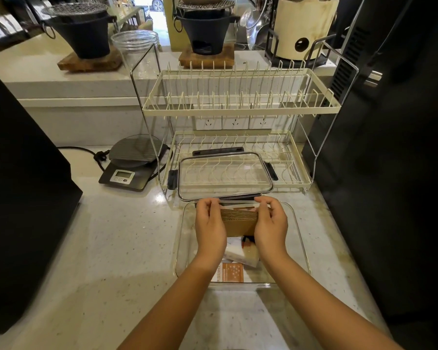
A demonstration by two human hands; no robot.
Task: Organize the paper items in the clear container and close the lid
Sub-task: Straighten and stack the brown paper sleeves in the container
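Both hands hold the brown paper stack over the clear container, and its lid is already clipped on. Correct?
Not quite. In the head view the lid lies off the clear container, on the dish rack. Both the left hand and right hand do hold the brown paper stack.

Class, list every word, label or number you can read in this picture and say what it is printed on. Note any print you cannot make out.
Nothing can be read for certain.
Orange and white packet in the clear container: white print along its left edge, too blurred to read.
Kitchen scale: the display shows no digits; its button marks are too small.
Brown paper stack held by both hands: no print visible.
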